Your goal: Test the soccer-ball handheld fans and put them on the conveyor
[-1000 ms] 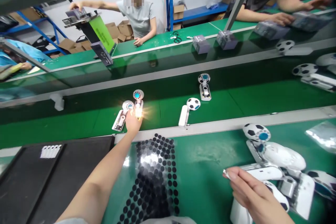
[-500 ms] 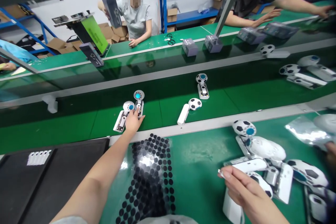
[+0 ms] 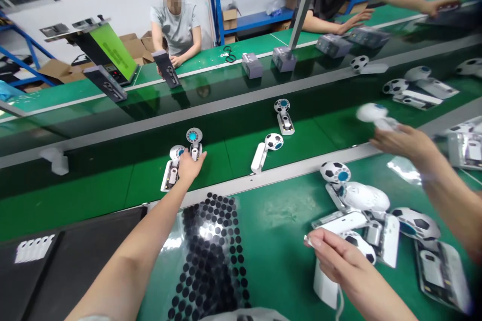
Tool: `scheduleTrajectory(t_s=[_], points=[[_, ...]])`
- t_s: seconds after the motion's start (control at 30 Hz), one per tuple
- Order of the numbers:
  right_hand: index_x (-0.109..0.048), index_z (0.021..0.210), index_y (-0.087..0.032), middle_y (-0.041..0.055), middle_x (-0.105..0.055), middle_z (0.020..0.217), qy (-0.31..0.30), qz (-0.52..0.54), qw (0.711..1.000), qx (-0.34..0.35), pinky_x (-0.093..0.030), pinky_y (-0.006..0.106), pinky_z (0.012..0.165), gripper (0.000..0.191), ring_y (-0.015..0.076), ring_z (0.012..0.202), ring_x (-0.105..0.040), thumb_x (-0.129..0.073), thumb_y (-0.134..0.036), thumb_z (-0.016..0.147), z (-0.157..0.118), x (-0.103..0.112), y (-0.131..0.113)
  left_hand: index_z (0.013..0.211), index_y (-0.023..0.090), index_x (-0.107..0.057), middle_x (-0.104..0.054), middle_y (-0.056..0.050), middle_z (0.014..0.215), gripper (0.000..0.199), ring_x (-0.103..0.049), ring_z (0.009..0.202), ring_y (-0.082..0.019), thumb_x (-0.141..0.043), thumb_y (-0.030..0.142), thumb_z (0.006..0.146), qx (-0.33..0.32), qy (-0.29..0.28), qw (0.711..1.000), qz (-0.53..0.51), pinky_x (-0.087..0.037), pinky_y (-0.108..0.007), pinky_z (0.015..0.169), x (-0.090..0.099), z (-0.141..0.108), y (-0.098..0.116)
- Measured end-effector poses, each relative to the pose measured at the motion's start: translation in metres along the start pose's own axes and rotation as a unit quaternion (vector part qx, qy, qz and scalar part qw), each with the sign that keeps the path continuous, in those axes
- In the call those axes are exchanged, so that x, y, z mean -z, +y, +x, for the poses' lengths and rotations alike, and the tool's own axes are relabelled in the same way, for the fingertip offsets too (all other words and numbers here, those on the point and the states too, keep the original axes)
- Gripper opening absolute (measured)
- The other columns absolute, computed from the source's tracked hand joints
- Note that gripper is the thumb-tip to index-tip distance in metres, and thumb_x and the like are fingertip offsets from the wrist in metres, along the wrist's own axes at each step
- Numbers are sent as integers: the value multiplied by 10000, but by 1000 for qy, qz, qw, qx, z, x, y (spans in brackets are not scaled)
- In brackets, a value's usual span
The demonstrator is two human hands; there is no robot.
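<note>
My left hand (image 3: pixel 191 164) reaches onto the green conveyor belt, its fingers on the lower part of a white device with a round head (image 3: pixel 194 135). Close beside it on the left lies a second white device (image 3: pixel 171 176) with its casing open. My right hand (image 3: pixel 337 256) pinches a small white piece (image 3: pixel 309 241) between thumb and fingertips, above the green worktable. Just behind and under this hand is a pile of white devices, some with football-patterned heads (image 3: pixel 335 172). A sheet of black round stickers (image 3: pixel 211 261) lies between my forearms.
Another person's hand (image 3: pixel 406 143) holds a blurred white device (image 3: pixel 372 113) at the right. More devices (image 3: pixel 273 142) lie on the belt. Purple boxes (image 3: pixel 284 59) stand on the far line, where two people sit. A black tray (image 3: pixel 94 241) is at the lower left.
The view has shifted slightly. The other person's hand at the right has moved in over the belt's edge with a device. Across the line, a person has lowered a box onto the far line.
</note>
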State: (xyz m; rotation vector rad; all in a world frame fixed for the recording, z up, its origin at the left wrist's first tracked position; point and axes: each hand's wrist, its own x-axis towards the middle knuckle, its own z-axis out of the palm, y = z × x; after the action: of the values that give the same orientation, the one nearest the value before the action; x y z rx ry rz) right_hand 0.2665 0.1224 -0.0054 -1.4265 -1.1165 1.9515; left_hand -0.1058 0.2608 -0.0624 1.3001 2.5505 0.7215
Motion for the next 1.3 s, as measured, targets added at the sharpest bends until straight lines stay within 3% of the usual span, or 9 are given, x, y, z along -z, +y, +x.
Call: scheduleTrajectory(t_s=[0.13,0.27,0.4,0.47,0.53,0.6,0.9,1.1,1.3], points=[[-461,714,-199,-77,-135,576,9,-17,1000,12,-106,242,451,348,96,507,-117,-464,-532,813,-5,-4,-6,1197,35,-415,-478,-262,1192,633,-387,1177,-385,-627,279,652,56,-23,995,-75,-340,-466,908,-6,27,28],[-480,735,-191,-67,-287,560,27,-53,996,64,-172,225,450,347,90,494,-223,-438,-525,821,-12,-9,-18,992,97,-541,-630,-139,898,342,-592,917,-286,-548,192,664,72,-129,965,-217,-473,-371,732,9,20,52],[-511,775,-187,-18,-502,644,0,-118,985,125,-285,225,496,265,99,525,-359,-422,-422,861,-15,-24,-35,922,145,-555,-637,-61,815,249,-624,739,-181,-501,286,724,48,-231,906,-351,-501,-284,629,40,-36,70],[-522,803,-190,-12,-551,653,-6,-142,976,163,-321,231,525,219,104,539,-398,-413,-364,878,-15,-36,-41,893,158,-554,-633,-42,804,260,-615,697,-156,-540,353,721,50,-271,857,-436,-500,-264,609,56,-74,78],[-524,810,-192,-18,-575,644,-1,-162,965,207,-341,236,544,191,101,533,-417,-412,-328,883,-16,-49,-46,813,155,-551,-607,-9,690,276,-584,586,-126,-626,382,673,73,-288,805,-514,-482,-238,545,70,-111,84],[-520,795,-192,-27,-579,632,-1,-176,952,249,-357,234,560,167,98,540,-442,-424,-299,880,-19,-61,-50,738,151,-537,-547,29,565,304,-527,476,-100,-699,375,611,103,-288,779,-547,-439,-215,467,81,-142,90],[-515,789,-182,-44,-545,592,-40,-189,933,302,-365,211,537,111,88,543,-484,-441,-230,857,-50,-83,-50,662,154,-498,-470,59,505,295,-447,417,-62,-722,337,604,71,-347,756,-550,-343,-173,399,116,-215,97],[-497,754,-178,-53,-471,563,-40,-237,927,289,-309,199,472,136,74,491,-391,-435,-249,851,-65,-79,-43,745,150,-562,-556,27,600,227,-506,507,-79,-696,304,646,10,-384,774,-503,-402,-190,494,129,-238,97],[-479,710,-181,-55,-461,550,-56,-261,923,276,-309,201,481,156,72,479,-378,-428,-239,845,-66,-76,-33,891,153,-573,-589,11,627,300,-551,555,-111,-691,270,641,24,-427,778,-460,-431,-216,546,132,-248,95]])
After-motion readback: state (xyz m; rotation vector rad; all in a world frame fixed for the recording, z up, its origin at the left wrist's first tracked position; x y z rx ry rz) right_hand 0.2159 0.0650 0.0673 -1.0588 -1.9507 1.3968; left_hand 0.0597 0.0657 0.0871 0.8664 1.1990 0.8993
